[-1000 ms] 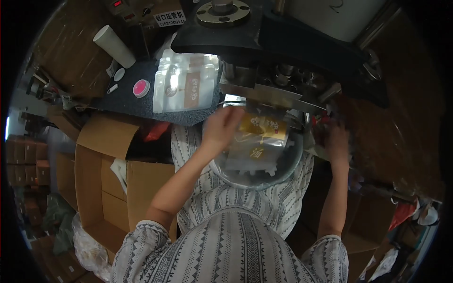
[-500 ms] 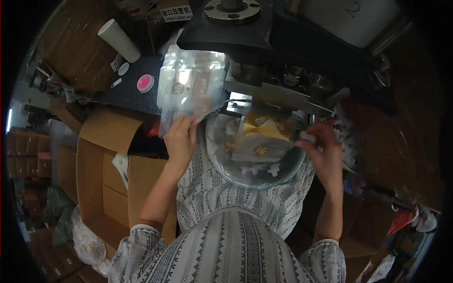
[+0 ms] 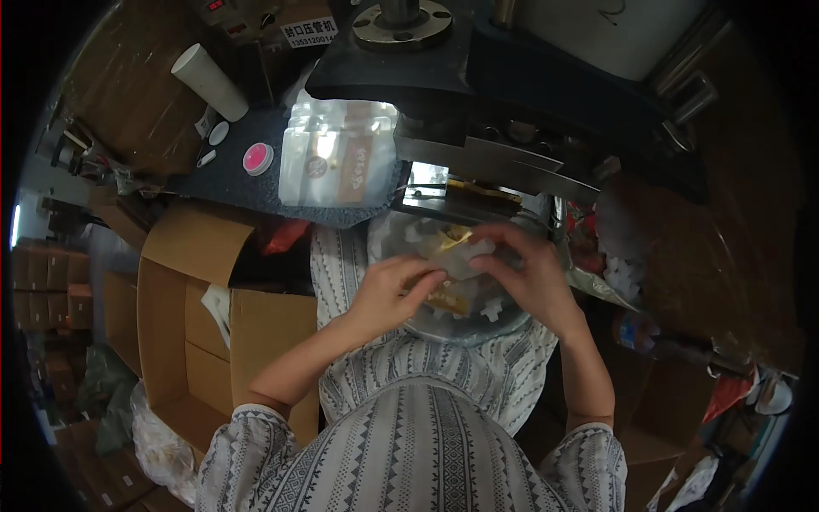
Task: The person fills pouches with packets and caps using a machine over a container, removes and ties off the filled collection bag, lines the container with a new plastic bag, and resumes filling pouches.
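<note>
My left hand and my right hand meet over a clear plastic-lined basin on my lap. Between their pinched fingers is a translucent plastic pouch, partly hidden by the fingers. Gold-printed plastic shows just below it, among small white cut-off scraps in the basin. A flat stack of clear printed pouches lies on the dark machine table to the left, apart from both hands. Directly beyond my hands, a gold strip shows under the machine's metal bar.
A pink-topped round tub and a white cylinder stand at the back left. An open cardboard box is beside my left arm. The dark press machine overhangs the work area.
My left hand has left the pouch stack and moved right and down over the basin. My right hand has moved left towards it. The gold-printed pouch no longer spreads out before the machine.
</note>
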